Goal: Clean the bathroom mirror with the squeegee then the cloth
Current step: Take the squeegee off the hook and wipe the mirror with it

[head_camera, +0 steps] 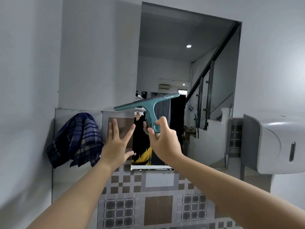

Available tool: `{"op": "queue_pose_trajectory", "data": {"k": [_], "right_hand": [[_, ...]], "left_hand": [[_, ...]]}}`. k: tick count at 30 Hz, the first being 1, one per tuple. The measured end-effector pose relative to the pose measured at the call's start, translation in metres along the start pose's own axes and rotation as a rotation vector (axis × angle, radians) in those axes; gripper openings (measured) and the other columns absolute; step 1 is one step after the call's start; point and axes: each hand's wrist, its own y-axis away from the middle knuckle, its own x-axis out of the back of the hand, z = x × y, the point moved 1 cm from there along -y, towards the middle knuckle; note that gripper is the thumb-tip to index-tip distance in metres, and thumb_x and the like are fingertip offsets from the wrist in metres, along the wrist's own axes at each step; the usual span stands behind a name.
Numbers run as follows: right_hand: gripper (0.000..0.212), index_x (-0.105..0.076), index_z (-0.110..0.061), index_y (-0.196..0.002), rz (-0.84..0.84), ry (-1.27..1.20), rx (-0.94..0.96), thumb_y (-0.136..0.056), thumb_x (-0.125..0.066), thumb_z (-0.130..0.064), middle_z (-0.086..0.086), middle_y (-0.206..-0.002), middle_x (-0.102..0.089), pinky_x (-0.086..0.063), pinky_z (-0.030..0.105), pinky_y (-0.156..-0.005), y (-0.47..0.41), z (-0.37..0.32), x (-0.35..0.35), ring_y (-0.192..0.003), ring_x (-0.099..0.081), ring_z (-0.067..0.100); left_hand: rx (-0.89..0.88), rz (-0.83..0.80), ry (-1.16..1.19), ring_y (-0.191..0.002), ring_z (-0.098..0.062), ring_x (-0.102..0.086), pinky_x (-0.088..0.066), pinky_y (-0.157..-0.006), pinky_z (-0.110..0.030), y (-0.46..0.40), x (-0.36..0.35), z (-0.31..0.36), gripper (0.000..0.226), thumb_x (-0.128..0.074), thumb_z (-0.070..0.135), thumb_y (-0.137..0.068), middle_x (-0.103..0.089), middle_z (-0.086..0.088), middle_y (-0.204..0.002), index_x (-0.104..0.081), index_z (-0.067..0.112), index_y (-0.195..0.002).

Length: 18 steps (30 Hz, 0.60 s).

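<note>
Evidently squeegeeing is underway: right hand is clamping the squeegee against the mirror; left hand, fingers spread, is bracing beside it; cloth is hanging unused left of the mirror.

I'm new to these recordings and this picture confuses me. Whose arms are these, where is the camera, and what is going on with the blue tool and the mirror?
There is no machine here: a person wears one wide-angle camera on the head, so you look forward and down along their own two bare arms. That lens also bends the walls at the edges.

The right hand grips the handle of a teal squeegee, whose blade is raised in front of the mirror. The staircase and ceiling light you see are reflections in that mirror.

The left hand is open with fingers spread, flat by the mirror's left edge; it holds nothing.

A dark checked cloth hangs on the wall at left, not yet in use. A white dispenser is mounted at right. Patterned tiles cover the wall below.
</note>
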Motion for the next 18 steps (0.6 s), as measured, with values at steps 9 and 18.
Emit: {"op": "queue_pose_trajectory", "data": {"k": [9,18], "right_hand": [[0.026,-0.065,-0.016,-0.102,0.082,0.286,0.196,-0.086,-0.065,-0.037,-0.021,-0.048,-0.035,-0.026,0.018,-0.037,-0.02,0.035,0.067,-0.038,-0.036,0.002],[0.033,-0.069,-0.019,-0.101,0.072,0.349,0.304,-0.082,-0.063,-0.045,-0.019,-0.047,-0.034,-0.041,0.025,-0.04,-0.031,0.058,0.103,-0.04,-0.038,0.003]], "left_hand": [[-0.005,-0.003,0.014,-0.137,-0.039,0.027,-0.054,-0.086,-0.045,0.005,-0.005,-0.001,0.114,-0.071,0.057,-0.068,0.033,-0.019,-0.149,0.014,0.044,-0.143],[-0.006,-0.013,-0.037,-0.139,-0.041,0.019,-0.058,-0.075,-0.043,0.007,-0.007,-0.002,0.112,-0.068,0.061,-0.067,0.026,-0.02,-0.152,0.014,0.045,-0.142]]}}
